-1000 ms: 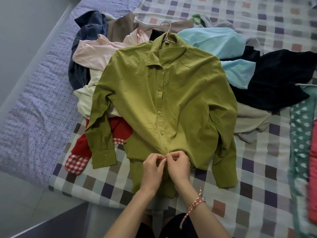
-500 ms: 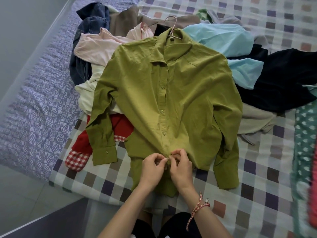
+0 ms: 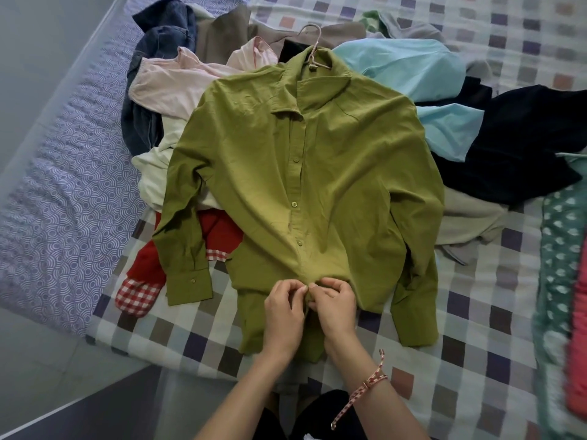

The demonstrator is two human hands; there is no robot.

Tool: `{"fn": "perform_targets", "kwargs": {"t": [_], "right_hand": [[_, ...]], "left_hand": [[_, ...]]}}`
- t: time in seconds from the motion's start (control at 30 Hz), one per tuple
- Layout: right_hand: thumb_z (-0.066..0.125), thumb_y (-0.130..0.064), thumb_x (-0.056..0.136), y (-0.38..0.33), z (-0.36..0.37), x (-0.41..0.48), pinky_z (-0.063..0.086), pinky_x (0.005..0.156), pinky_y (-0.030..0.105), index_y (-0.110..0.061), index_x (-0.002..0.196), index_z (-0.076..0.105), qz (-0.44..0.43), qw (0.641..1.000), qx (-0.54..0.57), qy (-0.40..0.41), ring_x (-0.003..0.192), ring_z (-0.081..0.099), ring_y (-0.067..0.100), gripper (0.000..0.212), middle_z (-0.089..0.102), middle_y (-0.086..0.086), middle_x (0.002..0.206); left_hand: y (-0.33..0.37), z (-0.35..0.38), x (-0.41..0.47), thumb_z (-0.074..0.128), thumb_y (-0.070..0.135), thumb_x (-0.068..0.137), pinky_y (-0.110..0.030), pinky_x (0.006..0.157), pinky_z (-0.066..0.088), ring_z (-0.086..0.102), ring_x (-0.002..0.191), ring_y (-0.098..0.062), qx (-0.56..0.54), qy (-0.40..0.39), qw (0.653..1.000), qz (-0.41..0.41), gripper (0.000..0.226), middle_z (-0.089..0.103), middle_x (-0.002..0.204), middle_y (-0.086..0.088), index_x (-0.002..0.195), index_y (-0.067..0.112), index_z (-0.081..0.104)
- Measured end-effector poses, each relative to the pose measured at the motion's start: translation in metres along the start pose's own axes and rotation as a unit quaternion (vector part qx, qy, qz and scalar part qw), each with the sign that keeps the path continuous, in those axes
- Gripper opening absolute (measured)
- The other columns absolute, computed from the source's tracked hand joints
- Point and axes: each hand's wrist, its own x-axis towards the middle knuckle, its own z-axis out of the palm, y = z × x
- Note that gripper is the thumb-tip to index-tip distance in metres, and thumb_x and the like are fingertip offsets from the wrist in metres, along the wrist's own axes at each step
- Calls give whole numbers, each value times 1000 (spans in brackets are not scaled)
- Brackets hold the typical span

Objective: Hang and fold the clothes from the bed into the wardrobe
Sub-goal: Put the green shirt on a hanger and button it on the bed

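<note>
An olive-green long-sleeved shirt (image 3: 343, 185) lies face up on the bed, spread over a heap of clothes, with a pink hanger (image 3: 313, 42) hooked inside its collar. The upper buttons along its front are fastened. My left hand (image 3: 284, 312) and my right hand (image 3: 336, 308) meet at the lower end of the button strip, each pinching one edge of the green fabric. A red-and-white bracelet sits on my right wrist.
Under the shirt lie a pale pink garment (image 3: 178, 84), jeans (image 3: 158, 42), a red piece with checked cuff (image 3: 139, 293), light blue clothes (image 3: 409, 68) and black clothes (image 3: 521, 147). The checked bedcover (image 3: 476, 360) spreads right; a patterned mattress edge (image 3: 57, 198) runs left.
Both hands stay pinched together at the shirt's lower front, working the same spot on the button strip. The view has shifted slightly; the shirt has not moved.
</note>
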Motion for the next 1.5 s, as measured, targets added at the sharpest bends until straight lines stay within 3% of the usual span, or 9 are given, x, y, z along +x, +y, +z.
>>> {"fn": "perform_targets", "kwargs": {"t": [0.2, 0.57, 0.77, 0.87, 1.03, 1.13, 1.2, 1.4, 1.5], "right_hand": [[63, 2, 84, -5, 2, 1, 45, 47, 8, -5, 105, 55, 40, 997, 45, 38, 64, 56, 8, 24, 61, 4, 78], [56, 5, 85, -4, 2, 0, 46, 50, 11, -6, 103, 56, 40, 996, 49, 69, 69, 57, 11, 22, 62, 7, 84], [58, 1, 88, -9, -13, 3, 46, 59, 7, -10, 99, 50, -117, 984, -118, -59, 71, 59, 7, 18, 61, -1, 78], [62, -1, 86, -14, -20, 6, 48, 63, 11, -15, 93, 49, -116, 983, -115, -86, 69, 59, 7, 21, 62, 5, 80], [64, -1, 85, -21, -21, -2, 51, 58, 18, -13, 94, 51, -80, 987, -71, -123, 63, 59, 11, 20, 62, 5, 71], [63, 0, 85, -22, -16, -11, 51, 54, 15, -13, 95, 51, -73, 982, -49, -169, 58, 59, 6, 20, 62, 2, 66], [62, 0, 86, -24, -19, -12, 52, 56, 15, -12, 97, 52, -73, 983, -20, -166, 58, 61, 5, 19, 64, 1, 67], [59, -2, 87, -18, -49, -6, 52, 77, 28, -14, 88, 61, -81, 964, -153, -203, 80, 62, 15, 12, 66, 7, 85], [63, -8, 86, -4, -50, -13, 51, 78, 24, -20, 84, 66, -107, 929, -255, -247, 81, 60, 11, 13, 65, -1, 84]], "left_hand": [[-1, 5, 0, 54, 6, 91, -5, 69, 42, 53, 76, 0, 16, 4, 999, 40, 9, 51, 81, 14, 88, 11, 61], [-4, 7, 2, 55, 5, 90, -8, 69, 43, 53, 77, -2, 16, -11, 998, 60, 9, 52, 81, 9, 85, 11, 60], [7, -6, 19, 57, 10, 91, -14, 57, 49, 60, 67, -9, -190, -114, 950, -218, 10, 63, 76, -2, 82, 13, 61], [3, -14, 17, 59, 9, 88, -10, 69, 46, 56, 86, -10, -107, -146, 975, -129, 13, 59, 93, 0, 88, 22, 57], [-12, 6, -9, 68, 14, 78, -26, 101, 39, 42, 116, -8, -48, -186, 976, -103, 71, 42, 125, 6, 135, 19, 26], [-13, 15, -12, 59, 9, 85, -23, 79, 48, 60, 96, -8, -65, -113, 987, -90, 24, 62, 99, 8, 103, 25, 55], [-8, 11, -7, 51, 3, 89, -15, 67, 47, 63, 88, -12, -87, -95, 984, -126, 23, 65, 86, 8, 90, 24, 61], [2, -18, 10, 52, 15, 94, -8, 60, 43, 54, 78, -4, -128, -132, 967, -174, 3, 57, 84, 8, 96, 15, 54], [3, -29, 13, 55, 19, 92, -25, 81, 47, 57, 94, -16, -146, -140, 959, -199, 22, 60, 100, -4, 112, 8, 55]]}}
